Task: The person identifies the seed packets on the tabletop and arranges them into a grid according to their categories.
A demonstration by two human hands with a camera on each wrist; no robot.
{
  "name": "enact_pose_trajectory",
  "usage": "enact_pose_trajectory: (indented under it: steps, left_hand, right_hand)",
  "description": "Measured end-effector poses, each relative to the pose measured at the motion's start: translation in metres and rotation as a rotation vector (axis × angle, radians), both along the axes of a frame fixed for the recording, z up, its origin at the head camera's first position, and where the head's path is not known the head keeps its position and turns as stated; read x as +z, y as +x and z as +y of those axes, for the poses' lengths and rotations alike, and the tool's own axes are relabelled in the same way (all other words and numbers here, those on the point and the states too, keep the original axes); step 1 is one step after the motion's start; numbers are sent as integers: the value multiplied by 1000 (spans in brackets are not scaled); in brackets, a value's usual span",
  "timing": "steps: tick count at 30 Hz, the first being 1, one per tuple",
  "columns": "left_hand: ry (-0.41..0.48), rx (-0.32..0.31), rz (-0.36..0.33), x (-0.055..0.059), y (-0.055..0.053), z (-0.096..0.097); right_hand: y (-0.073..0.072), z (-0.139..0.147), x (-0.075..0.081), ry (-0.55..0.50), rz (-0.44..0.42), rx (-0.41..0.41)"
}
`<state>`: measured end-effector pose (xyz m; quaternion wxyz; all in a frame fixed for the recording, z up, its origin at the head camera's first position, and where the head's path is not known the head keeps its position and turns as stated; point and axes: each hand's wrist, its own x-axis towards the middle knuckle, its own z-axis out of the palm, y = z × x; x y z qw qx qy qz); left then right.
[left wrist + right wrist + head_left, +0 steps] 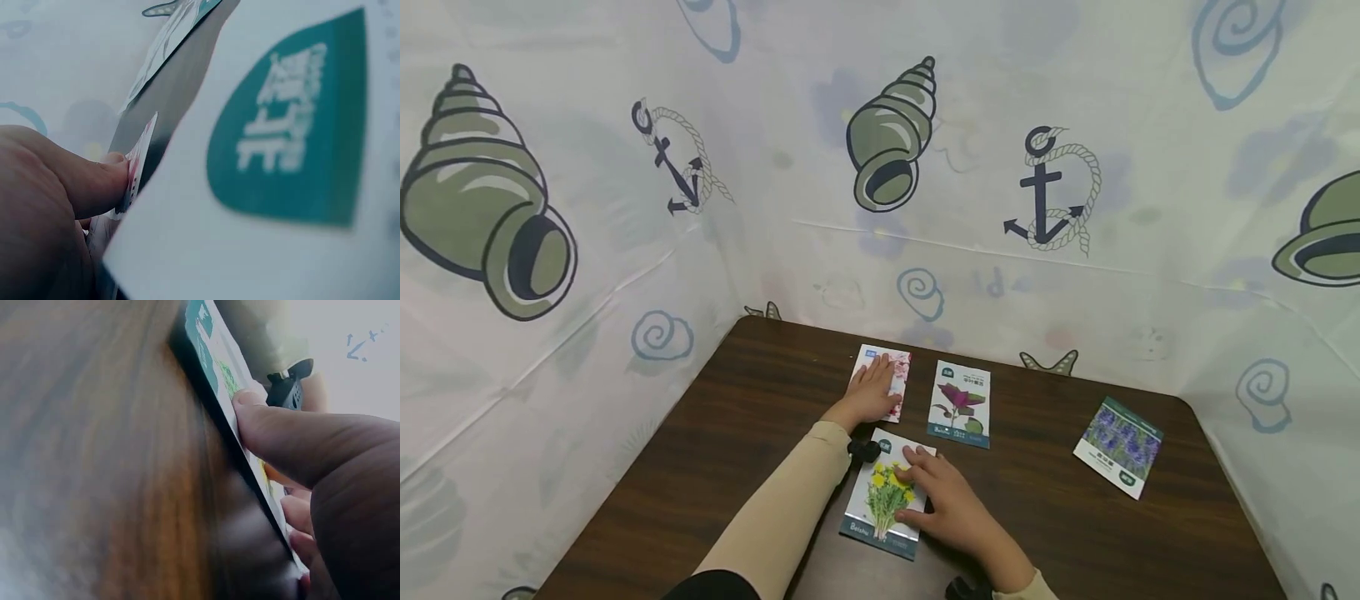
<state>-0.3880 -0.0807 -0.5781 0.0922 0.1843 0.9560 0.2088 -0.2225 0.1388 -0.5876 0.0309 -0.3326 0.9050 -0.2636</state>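
Altogether four packets (883, 500), two hands (871, 395) (bare)

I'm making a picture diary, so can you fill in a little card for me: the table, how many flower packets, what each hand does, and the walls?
Table: dark brown
Packet count: four
Left hand: lies on the pink-flower packet
Right hand: touches the yellow-flower packet
Untouched: purple-red plant packet, violet-flower packet
Walls: pale, with shells and anchors
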Motion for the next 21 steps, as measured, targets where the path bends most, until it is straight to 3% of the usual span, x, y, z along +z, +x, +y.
enact_pose_trajectory:
  steps: [7, 14, 21]
  left_hand:
    - [-9, -4, 3, 1, 0, -1]
    - [9, 6, -7, 4, 1, -1]
    - [-8, -7, 4, 1, 1, 0]
  right_hand:
    - [4, 0, 3, 0, -27, -17]
    - [4, 1, 4, 59, 44, 47]
    - [3, 0, 3, 47, -91, 27]
